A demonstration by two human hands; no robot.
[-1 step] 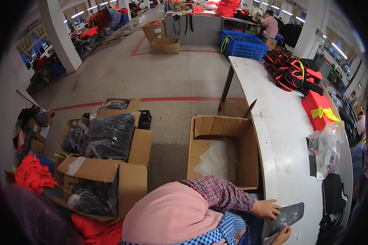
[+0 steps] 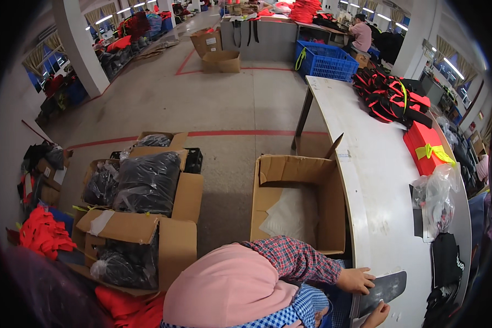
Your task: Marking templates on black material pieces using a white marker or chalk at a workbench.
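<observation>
Neither of my hands shows. Just below me a co-worker in a pink headscarf [image 2: 218,284] and plaid sleeve [image 2: 295,257] bends at the white table [image 2: 372,186]. The co-worker's upper hand [image 2: 355,280] rests at the left edge of a dark, round-cornered flat piece [image 2: 387,286] on the table. Their other hand [image 2: 376,315] touches its lower part with bent fingers; whether it holds something small, I cannot tell. Small white bits lie beside the piece.
An open cardboard box [image 2: 325,208] stands left of the table; boxes of bagged dark goods [image 2: 146,183] and red fabric [image 2: 46,232] lie farther left. Red-black bundles [image 2: 388,95], red pieces [image 2: 421,145] and plastic bags line the table. Beyond are a blue crate [image 2: 325,60], pillars and another worker [image 2: 361,35].
</observation>
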